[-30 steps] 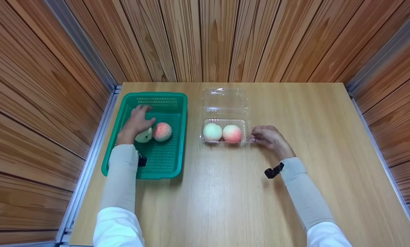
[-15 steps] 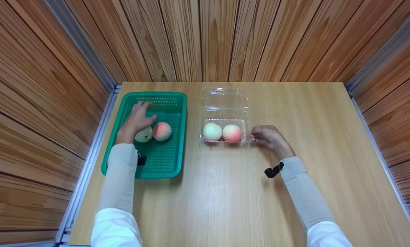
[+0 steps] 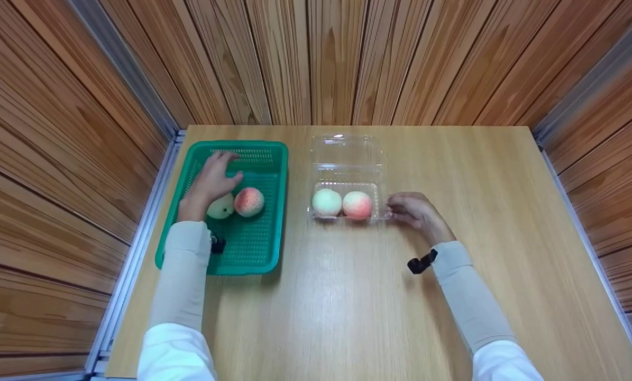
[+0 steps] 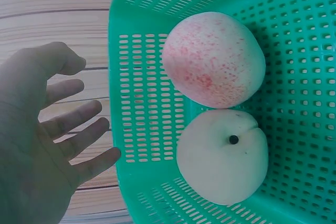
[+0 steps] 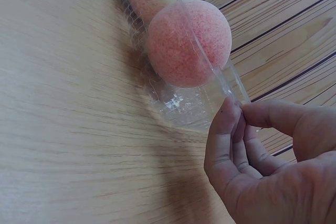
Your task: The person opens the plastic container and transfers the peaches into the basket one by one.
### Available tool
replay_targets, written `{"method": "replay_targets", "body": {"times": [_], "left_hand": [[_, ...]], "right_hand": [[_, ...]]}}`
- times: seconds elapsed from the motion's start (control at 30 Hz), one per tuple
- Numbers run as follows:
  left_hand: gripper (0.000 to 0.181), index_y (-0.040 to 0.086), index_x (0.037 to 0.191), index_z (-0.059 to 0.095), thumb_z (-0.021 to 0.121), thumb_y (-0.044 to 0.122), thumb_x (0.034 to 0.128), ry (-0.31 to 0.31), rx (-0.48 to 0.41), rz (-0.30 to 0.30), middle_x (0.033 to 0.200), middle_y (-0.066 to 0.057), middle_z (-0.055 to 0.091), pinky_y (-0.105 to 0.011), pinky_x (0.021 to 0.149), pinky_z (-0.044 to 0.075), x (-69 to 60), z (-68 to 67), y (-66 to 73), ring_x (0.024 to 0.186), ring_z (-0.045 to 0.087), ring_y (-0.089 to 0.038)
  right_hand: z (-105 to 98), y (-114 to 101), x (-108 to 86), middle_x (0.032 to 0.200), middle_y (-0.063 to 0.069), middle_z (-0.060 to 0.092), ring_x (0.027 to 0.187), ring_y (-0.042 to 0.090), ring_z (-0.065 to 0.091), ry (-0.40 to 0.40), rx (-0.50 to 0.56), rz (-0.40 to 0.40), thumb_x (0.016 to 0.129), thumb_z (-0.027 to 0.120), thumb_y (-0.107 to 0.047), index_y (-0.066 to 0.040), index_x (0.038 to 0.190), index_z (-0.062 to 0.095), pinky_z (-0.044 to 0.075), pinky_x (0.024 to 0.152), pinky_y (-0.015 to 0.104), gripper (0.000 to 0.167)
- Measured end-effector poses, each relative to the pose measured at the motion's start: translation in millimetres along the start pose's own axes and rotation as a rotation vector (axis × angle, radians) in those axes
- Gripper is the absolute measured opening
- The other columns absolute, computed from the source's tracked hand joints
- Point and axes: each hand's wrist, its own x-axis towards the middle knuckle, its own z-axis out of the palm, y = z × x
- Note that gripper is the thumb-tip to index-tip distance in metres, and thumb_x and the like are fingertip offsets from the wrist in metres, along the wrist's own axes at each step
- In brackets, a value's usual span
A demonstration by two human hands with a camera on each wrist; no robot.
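My left hand hovers over the green basket, fingers spread and holding nothing. Below it in the basket lie a pale peach and a speckled pink peach, side by side. The left wrist view shows both peaches apart from the fingers. With thumb and fingertips, my right hand pinches the right edge of a clear plastic clamshell box, whose lid stands raised at the back. Inside the box sit a pale peach and a pink-blushed peach.
Everything stands on a light wooden table. Wood-plank walls enclose its back and both sides. A metal rail runs along the left edge, close to the basket.
My left hand has shifted slightly farther from me over the basket, its thumb lifting a little from the peaches. The right hand, the box and the peaches look still.
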Motion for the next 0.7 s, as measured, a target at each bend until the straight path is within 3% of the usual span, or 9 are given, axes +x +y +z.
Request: {"method": "replay_targets", "body": {"times": [0.23,0.7], "left_hand": [[0.053,0.012,0.157,0.049,0.057,0.030,0.1077,0.012,0.043,0.040,0.160,-0.016,0.045,-0.061,0.118,0.042,1.1,-1.2,14.5,0.149,0.042,-0.037],[0.051,0.017,0.155,0.052,0.061,0.029,0.1063,0.014,0.084,0.109,0.163,-0.013,0.044,-0.063,0.117,0.042,4.8,1.8,47.2,0.151,0.040,-0.036]], "right_hand": [[-0.4,-0.2,1.1,0.087,0.004,0.075,0.078,0.012,0.072,-0.016,-0.011,0.016,0.103,0.061,-0.002,0.008,0.124,0.060,0.062,0.073,0.023,0.023],[0.2,-0.9,-0.9,0.085,0.004,0.074,0.079,0.015,0.073,-0.020,0.042,0.009,0.103,0.061,0.001,0.003,0.110,0.065,0.063,0.074,0.025,0.008]]}}
